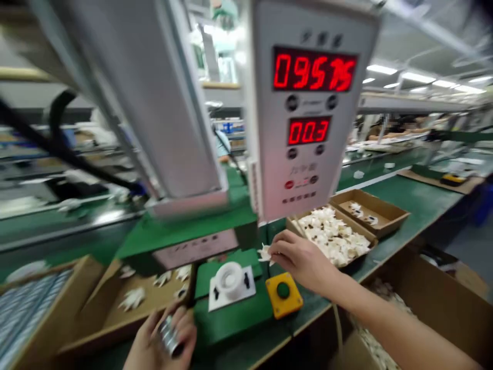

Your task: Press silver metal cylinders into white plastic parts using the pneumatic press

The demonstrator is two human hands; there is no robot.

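Observation:
My left hand, low in the view, is wrapped round a shiny metal cylinder. To the right, my right hand pinches a small white spiky part between thumb and fingers, above the yellow box with a green button. Between the hands, a round white fixture is mounted on a white plate on the green machine base. Its centre looks bare of any spiky part. Above it hangs the machine's green head.
A control box with red digits stands over the bench. Cardboard trays hold white parts: a heaped one, another at its right, and one at left. Metal tubes fill a far-left box. A large carton sits below right.

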